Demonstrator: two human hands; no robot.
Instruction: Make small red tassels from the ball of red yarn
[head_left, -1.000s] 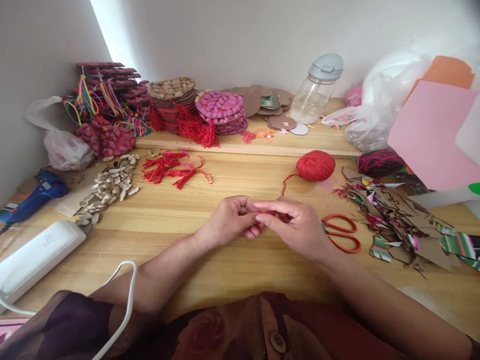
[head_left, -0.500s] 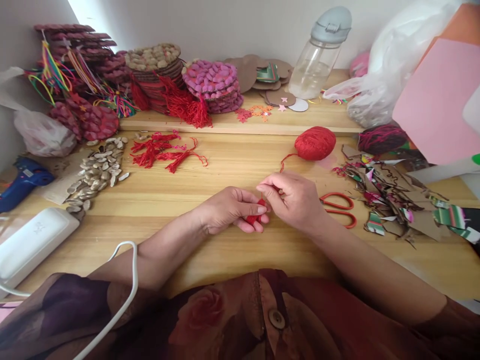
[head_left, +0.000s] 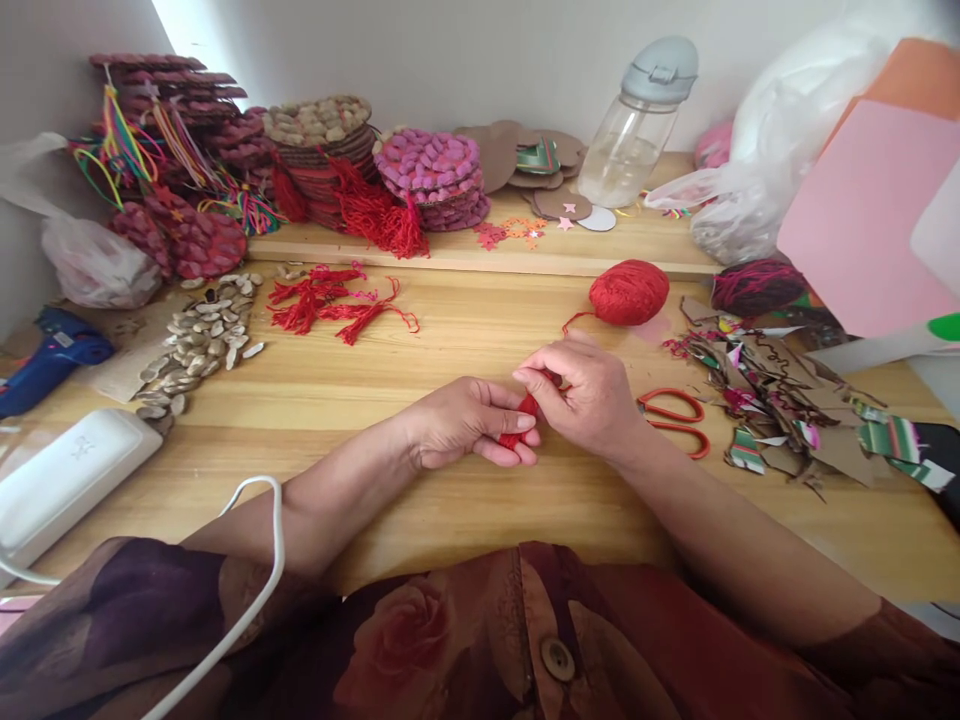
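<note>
The left hand [head_left: 469, 420] is pinching a small red yarn bundle [head_left: 514, 440] above the pale wooden tabletop [head_left: 450, 520]; the right hand [head_left: 592, 395] is pinching, probably, its half-hidden upper end; winding or tying is seemingly going on, next needing steady tension.

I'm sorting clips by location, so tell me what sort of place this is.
Most likely a handicraft workspace, though whether at home or in a workshop I can't tell: red yarn, scissors and loose tassels show it.
</note>
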